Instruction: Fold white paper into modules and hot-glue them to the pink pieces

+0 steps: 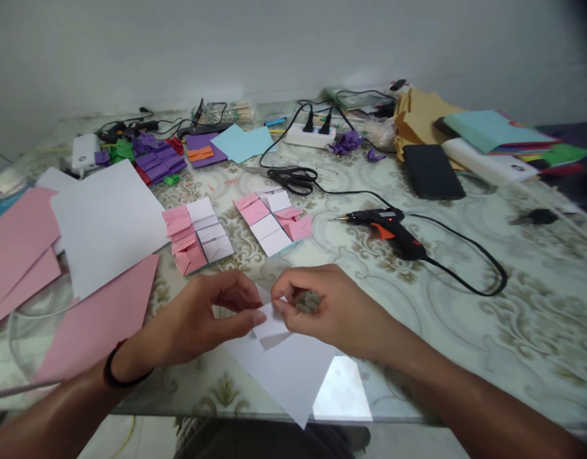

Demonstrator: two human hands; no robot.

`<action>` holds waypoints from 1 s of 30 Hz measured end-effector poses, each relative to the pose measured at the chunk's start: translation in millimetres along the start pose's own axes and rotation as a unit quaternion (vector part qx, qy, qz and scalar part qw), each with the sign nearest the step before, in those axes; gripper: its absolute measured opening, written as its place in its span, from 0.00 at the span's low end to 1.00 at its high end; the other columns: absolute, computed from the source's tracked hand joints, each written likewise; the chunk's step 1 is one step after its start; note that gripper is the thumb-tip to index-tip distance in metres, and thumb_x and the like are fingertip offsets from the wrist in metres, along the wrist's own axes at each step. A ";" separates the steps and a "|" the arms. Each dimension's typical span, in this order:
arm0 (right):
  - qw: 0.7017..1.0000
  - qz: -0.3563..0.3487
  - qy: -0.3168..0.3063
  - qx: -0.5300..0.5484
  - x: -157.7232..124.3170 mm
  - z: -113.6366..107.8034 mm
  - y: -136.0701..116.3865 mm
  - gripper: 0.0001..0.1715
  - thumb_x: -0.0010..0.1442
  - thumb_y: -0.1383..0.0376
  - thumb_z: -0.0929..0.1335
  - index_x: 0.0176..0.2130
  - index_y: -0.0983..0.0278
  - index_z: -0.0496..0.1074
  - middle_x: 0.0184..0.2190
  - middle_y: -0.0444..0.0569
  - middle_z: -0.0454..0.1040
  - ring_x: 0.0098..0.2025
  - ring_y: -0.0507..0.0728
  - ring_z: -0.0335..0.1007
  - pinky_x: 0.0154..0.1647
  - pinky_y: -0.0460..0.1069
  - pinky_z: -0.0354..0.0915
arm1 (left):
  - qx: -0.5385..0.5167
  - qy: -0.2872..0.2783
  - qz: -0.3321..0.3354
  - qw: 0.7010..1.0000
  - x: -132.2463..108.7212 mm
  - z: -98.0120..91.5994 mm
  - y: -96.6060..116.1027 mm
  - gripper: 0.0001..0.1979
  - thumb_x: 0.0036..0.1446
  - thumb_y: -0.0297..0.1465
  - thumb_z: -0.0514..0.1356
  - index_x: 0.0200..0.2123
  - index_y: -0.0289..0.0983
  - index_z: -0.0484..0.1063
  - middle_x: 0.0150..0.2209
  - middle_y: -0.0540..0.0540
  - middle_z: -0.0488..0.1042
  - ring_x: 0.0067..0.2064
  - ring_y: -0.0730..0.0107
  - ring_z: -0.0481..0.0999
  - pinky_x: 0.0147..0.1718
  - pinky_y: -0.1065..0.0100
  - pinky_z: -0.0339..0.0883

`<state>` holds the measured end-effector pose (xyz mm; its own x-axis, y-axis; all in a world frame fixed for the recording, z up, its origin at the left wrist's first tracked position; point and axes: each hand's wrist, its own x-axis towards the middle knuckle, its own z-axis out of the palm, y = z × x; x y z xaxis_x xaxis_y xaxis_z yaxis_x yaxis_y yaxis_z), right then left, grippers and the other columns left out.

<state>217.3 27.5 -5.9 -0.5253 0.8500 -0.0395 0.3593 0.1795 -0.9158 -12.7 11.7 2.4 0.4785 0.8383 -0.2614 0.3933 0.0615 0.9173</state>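
Between my hands is a small folded piece of white paper (pixel 273 330). My left hand (pixel 205 312) pinches its left edge between thumb and fingers. My right hand (pixel 317 303) has thumb and forefinger pinched on its upper right edge. Under it lies a larger white paper sheet (pixel 293 376), one corner reaching over the table's front edge. Just beyond my hands are two flat pieces covered with folded pink and white paper, a left one (pixel 212 233) and a right one (pixel 267 229). The fingertips partly hide the folded paper's top edge.
A black glue gun (pixel 393 233) lies to the right, its cord looping. Black scissors (pixel 293 180) rest behind the folded pieces. White (pixel 109 223) and pink sheets (pixel 102 319) spread at left. A power strip (pixel 310 135), purple paper pieces (pixel 157 159) and a black phone-like slab (pixel 432 171) lie farther back.
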 end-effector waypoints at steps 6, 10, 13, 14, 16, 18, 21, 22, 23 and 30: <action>0.995 0.017 0.021 0.100 -1.6 2.3 1.8 0.17 0.64 0.59 0.72 0.51 0.58 0.71 0.31 0.43 0.76 0.34 0.53 0.74 0.32 0.45 0.68 | -0.047 0.102 -0.040 0.993 3.4 -0.6 -6.5 0.15 0.62 0.40 0.67 0.29 0.36 0.73 0.24 0.52 0.73 0.24 0.78 0.67 0.22 0.75 0.56; 0.991 0.029 0.044 0.120 -1.4 2.1 3.3 0.18 0.63 0.63 0.72 0.51 0.57 0.68 0.29 0.40 0.73 0.32 0.52 0.73 0.34 0.46 0.69 | -0.113 0.145 -0.047 0.982 4.7 -1.2 -2.1 0.16 0.59 0.40 0.68 0.28 0.36 0.69 0.23 0.53 0.72 0.22 0.78 0.66 0.20 0.76 0.56; 0.991 0.018 0.049 0.122 -1.2 4.1 3.7 0.14 0.65 0.66 0.70 0.50 0.57 0.68 0.27 0.38 0.71 0.31 0.52 0.72 0.36 0.46 0.69 | -0.136 0.122 -0.050 0.982 2.5 2.9 -0.1 0.13 0.59 0.38 0.69 0.35 0.39 0.69 0.22 0.55 0.70 0.21 0.77 0.67 0.19 0.76 0.57; 0.991 0.016 0.048 0.125 -1.3 4.8 3.8 0.15 0.65 0.66 0.70 0.50 0.57 0.67 0.28 0.39 0.71 0.32 0.52 0.71 0.36 0.46 0.68 | -0.144 0.115 -0.049 0.982 1.5 4.4 -0.1 0.13 0.59 0.37 0.69 0.40 0.40 0.70 0.22 0.56 0.70 0.21 0.77 0.67 0.19 0.76 0.56; 0.990 0.019 0.043 0.132 -1.6 6.3 4.1 0.16 0.64 0.66 0.70 0.51 0.57 0.67 0.28 0.38 0.70 0.31 0.52 0.70 0.33 0.45 0.66 | -0.164 0.100 -0.044 0.980 -0.3 6.6 -1.1 0.20 0.60 0.36 0.68 0.53 0.43 0.66 0.22 0.57 0.69 0.21 0.75 0.67 0.19 0.75 0.57; 0.989 0.025 0.031 0.140 -2.1 7.8 4.7 0.17 0.65 0.65 0.70 0.52 0.57 0.66 0.28 0.38 0.69 0.30 0.51 0.68 0.30 0.44 0.64 | -0.173 0.081 -0.037 0.981 -1.5 7.4 -2.9 0.23 0.62 0.36 0.66 0.58 0.45 0.64 0.23 0.57 0.68 0.21 0.74 0.67 0.19 0.74 0.59; 0.988 0.023 0.017 0.154 -2.4 10.1 6.2 0.17 0.66 0.64 0.70 0.53 0.56 0.65 0.27 0.37 0.66 0.29 0.50 0.65 0.30 0.44 0.62 | -0.110 0.081 0.006 0.991 -2.4 6.1 -5.4 0.10 0.64 0.35 0.65 0.48 0.42 0.73 0.24 0.57 0.61 0.23 0.77 0.62 0.21 0.75 0.57; 0.987 0.020 0.016 0.160 -2.4 10.7 6.6 0.16 0.66 0.64 0.70 0.52 0.55 0.65 0.27 0.36 0.65 0.29 0.50 0.64 0.30 0.44 0.62 | -0.079 0.086 0.023 0.993 -2.5 5.3 -5.9 0.06 0.64 0.34 0.65 0.44 0.42 0.75 0.24 0.57 0.59 0.25 0.77 0.60 0.22 0.75 0.56; 0.986 0.016 0.018 0.166 -2.4 11.3 7.1 0.16 0.66 0.65 0.70 0.52 0.55 0.65 0.27 0.36 0.64 0.29 0.50 0.63 0.31 0.44 0.62 | -0.051 0.089 0.038 0.994 -2.6 4.6 -6.1 0.04 0.64 0.32 0.65 0.41 0.41 0.77 0.25 0.56 0.58 0.26 0.77 0.60 0.24 0.75 0.56; 0.983 0.006 0.043 0.178 -2.4 13.2 8.3 0.11 0.65 0.66 0.70 0.46 0.57 0.67 0.27 0.36 0.61 0.28 0.49 0.61 0.29 0.44 0.60 | -0.017 0.074 0.040 0.996 -3.0 2.3 -5.6 0.06 0.62 0.31 0.66 0.44 0.42 0.79 0.27 0.55 0.62 0.30 0.76 0.63 0.29 0.75 0.62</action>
<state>211.3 20.4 -18.6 -0.4500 0.8925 -0.0317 0.0644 -0.0030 -0.9979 -14.5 7.6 -2.6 0.3857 0.9117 -0.1415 0.3298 0.0070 0.9440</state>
